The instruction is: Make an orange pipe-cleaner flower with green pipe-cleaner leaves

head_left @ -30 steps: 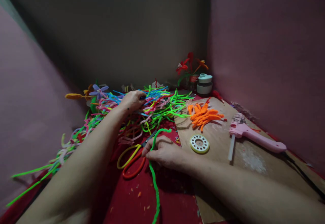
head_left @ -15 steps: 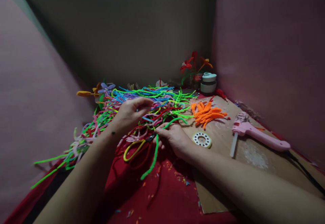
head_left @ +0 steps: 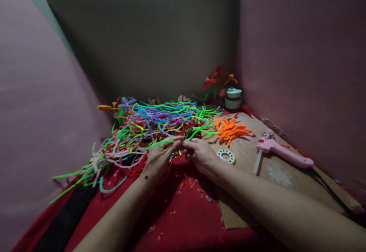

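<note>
My left hand (head_left: 161, 156) and my right hand (head_left: 201, 153) meet fingertip to fingertip at the near edge of a heap of pipe cleaners (head_left: 160, 116). A bright green pipe cleaner (head_left: 157, 144) is pinched in my left hand, its free end pointing left. My right thumb and finger are closed where it passes between the hands; the exact grip is hidden. Another green length (head_left: 197, 130) shows just beyond my right hand; whether it is the same piece I cannot tell. A small shiny bit (head_left: 172, 156) peeks out beneath my left fingers.
Orange pipe cleaner pieces (head_left: 233, 130), a white perforated ring (head_left: 226, 156) and a pink glue gun (head_left: 280, 151) lie on the cardboard (head_left: 240, 202). Behind stand a lidded jar (head_left: 233, 99) and red flowers (head_left: 213, 80). Scraps dot the red cloth (head_left: 177, 225).
My left hand has come down from above the heap to meet my right hand and pinch the green pipe cleaner. The yellow-handled tool seen below the hands is now mostly hidden.
</note>
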`<state>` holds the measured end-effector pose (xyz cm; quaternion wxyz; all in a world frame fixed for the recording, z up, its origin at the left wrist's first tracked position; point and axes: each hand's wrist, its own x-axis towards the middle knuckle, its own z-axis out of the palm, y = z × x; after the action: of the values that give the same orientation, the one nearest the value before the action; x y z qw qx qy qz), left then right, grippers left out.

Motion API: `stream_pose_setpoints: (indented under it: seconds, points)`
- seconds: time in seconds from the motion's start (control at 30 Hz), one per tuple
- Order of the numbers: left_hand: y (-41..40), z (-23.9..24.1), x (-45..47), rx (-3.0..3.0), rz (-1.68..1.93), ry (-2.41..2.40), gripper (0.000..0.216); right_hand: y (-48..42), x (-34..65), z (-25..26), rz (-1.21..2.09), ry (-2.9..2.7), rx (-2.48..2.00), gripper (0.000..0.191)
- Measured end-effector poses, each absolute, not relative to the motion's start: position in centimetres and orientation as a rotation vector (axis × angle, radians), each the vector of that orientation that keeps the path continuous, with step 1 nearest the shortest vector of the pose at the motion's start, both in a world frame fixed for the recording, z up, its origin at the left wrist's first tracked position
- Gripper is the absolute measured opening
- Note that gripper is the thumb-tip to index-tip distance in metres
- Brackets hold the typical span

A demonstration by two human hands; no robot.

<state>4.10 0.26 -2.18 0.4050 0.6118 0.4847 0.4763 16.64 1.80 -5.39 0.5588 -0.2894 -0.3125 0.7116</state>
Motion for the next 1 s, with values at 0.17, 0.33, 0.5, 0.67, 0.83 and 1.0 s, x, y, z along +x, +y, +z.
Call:
stream_pose_setpoints:
  seconds: [0.17,0.33,0.5,0.67,0.83,1.0]
  points:
    - [0.6,-2.5,3.9,1.282,1.274,1.189,0.024,2.7,17.6,-4.5,1.586,-0.583,-0.695,0.019]
    - [1.0,-2.5,2.4,1.193,1.177,1.067,0.022,3.5,18.8,-3.7,1.579,-0.536,-0.709,0.009]
    - [1.3,-2.0,1.1,1.103,1.296,0.948,0.020,3.6,19.6,-2.6,1.440,-0.547,-0.735,0.011]
    - [1.7,-2.1,0.2,1.010,1.423,0.858,0.018,3.8,20.4,-2.5,0.989,-1.185,-1.199,0.020]
    - [1.2,-2.3,1.2,0.995,1.361,0.764,0.014,5.1,19.5,-3.6,0.639,-1.723,-1.562,0.013]
    - [2.2,-3.1,3.1,1.006,1.184,0.601,0.018,6.8,17.6,-4.6,0.607,-1.765,-1.697,0.021]
